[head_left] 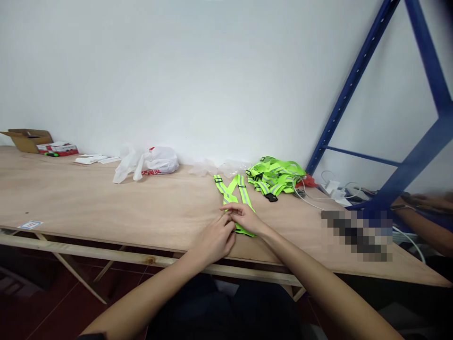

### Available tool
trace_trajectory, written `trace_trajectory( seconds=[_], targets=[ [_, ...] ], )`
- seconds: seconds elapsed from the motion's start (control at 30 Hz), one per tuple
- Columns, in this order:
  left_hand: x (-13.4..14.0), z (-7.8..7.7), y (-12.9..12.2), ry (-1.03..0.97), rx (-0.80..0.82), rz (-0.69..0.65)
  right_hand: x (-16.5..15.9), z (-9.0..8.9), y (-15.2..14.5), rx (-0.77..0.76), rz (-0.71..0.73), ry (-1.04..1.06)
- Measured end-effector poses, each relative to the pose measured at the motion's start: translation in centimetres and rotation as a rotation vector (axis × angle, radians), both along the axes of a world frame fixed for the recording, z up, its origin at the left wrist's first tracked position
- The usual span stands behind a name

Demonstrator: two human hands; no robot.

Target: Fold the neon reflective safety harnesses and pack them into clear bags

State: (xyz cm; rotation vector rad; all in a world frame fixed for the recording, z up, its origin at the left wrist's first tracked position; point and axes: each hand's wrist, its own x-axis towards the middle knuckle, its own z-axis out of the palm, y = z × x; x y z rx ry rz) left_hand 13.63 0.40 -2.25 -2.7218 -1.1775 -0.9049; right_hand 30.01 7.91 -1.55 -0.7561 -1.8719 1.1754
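A neon-yellow reflective harness (231,192) with grey stripes and black strap sliders lies on the wooden table in front of me, its straps crossing. Over its lower part my two hands meet. My left hand (216,236) is closed, with curled fingers, at the harness's lower left side. My right hand (245,218) comes in from the right, its index finger reaching left over the left fingers and the others bent down in a pinch. Whatever the fingertips hold is too small or hidden to make out. The hands cover the middle of the harness.
A heap of similar harnesses (278,172) lies behind to the right. Clear plastic bags (233,168), a white bag (164,159) and a cardboard box (30,139) stand along the wall. A blue metal frame (338,101) and another person's arm (421,226) are at the right.
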Motion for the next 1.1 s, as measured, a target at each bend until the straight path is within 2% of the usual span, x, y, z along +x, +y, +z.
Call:
trace_trajectory(
  seconds=[0.13,0.2,0.33,0.4,0.5,0.6,0.73,0.93,1.1],
  targets=[
    [-0.1,0.6,0.9,0.084,-0.042,0.007,0.1,-0.2,-0.1,0.094,-0.154,0.012],
    [0.0,1.3,1.0,0.168,-0.045,0.007,0.6,-0.2,-0.8,0.197,-0.227,-0.047],
    [0.4,2.5,0.9,0.275,-0.075,0.011,2.9,-0.7,-3.7,0.518,-0.305,-0.322],
    [0.7,2.7,0.6,0.308,-0.077,0.016,4.1,-1.3,-5.5,0.626,-0.353,-0.458],
    [1.0,3.0,-0.1,0.354,-0.047,0.006,5.2,-1.7,-8.0,0.698,-0.376,-0.598],
    [1.1,3.1,-1.4,0.333,-0.019,-0.006,5.4,-1.6,-10.0,0.725,-0.363,-0.649],
    [0.4,2.1,-3.1,0.263,-0.02,-0.018,5.2,-1.8,-11.9,0.76,-0.353,-0.666],
    [-0.2,-0.9,-4.3,0.216,-0.005,-0.073,5.3,-3.1,-13.1,0.886,-0.36,-0.68],
    [0.4,-1.1,-4.5,0.207,-0.08,-0.005,5.5,-2.7,-13.2,0.891,-0.351,-0.618]
  ],
)
